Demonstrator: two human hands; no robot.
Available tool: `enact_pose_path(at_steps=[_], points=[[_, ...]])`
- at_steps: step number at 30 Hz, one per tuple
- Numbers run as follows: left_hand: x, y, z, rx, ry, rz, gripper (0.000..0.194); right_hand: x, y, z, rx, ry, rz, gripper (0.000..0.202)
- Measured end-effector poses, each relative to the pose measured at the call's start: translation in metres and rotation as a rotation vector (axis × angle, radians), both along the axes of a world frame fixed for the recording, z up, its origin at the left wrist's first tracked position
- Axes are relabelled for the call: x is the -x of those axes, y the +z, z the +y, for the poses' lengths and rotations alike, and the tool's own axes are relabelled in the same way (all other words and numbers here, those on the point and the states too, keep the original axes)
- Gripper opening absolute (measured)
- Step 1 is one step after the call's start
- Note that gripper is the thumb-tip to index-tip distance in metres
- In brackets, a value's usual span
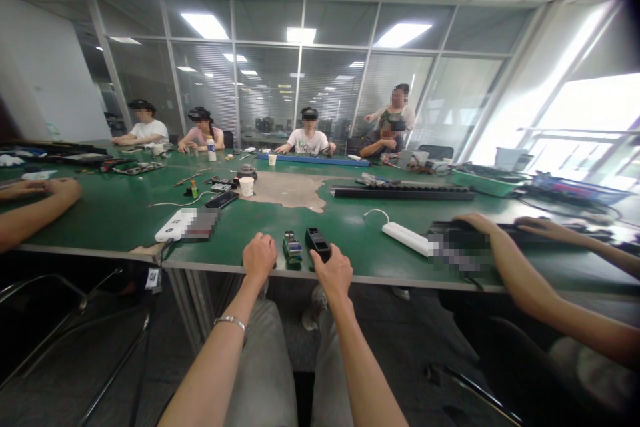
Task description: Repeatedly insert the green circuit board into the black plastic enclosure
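Observation:
My left hand (260, 257) rests at the near edge of the green table, its fingers curled into a loose fist; nothing shows in it, and the finger undersides are hidden. Just right of it stands a small stack of green circuit boards (292, 248) with light components, apart from both hands. My right hand (334, 271) grips the near end of a black plastic casing (318, 243), thumb at its left side and fingers at its right. Recessed openings show on the casing's upper face, and its near end is partly covered by the hand.
A white power bank (176, 224) with a cable lies to the left, a white power strip (407, 238) to the right. Farther off are a paper cup (247, 187), a brown sheet (285, 189) and a long black bar (404, 193). Co-workers' arms (520, 273) reach in at both sides.

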State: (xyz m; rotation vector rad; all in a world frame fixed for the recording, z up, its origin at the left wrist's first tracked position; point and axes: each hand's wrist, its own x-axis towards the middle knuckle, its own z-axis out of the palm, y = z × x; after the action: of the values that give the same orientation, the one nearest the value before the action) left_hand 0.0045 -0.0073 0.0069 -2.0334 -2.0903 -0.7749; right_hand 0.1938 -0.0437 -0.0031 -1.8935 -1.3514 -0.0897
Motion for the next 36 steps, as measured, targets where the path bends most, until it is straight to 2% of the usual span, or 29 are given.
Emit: enact_pose_path(at_steps=[3,11,15,27,36], points=[[0.0,0.0,0.0,0.007,0.001,-0.003,0.035,0.001,0.007,-0.003,0.013,0.003,0.007,0.046],[0.0,0.0,0.0,0.012,-0.003,-0.008,0.036,0.022,0.042,-0.006,-0.04,0.07,0.021,0.049],[0.0,0.001,0.0,0.013,-0.002,-0.008,0.035,0.039,0.051,-0.007,-0.038,0.104,0.0,0.048],[-0.001,0.001,0.0,0.014,0.018,-0.003,0.034,0.06,0.047,-0.007,0.063,0.098,-0.077,0.044],[-0.002,0.005,-0.002,0.024,0.013,-0.013,0.033,0.063,0.032,-0.016,0.103,0.107,-0.095,0.044]])
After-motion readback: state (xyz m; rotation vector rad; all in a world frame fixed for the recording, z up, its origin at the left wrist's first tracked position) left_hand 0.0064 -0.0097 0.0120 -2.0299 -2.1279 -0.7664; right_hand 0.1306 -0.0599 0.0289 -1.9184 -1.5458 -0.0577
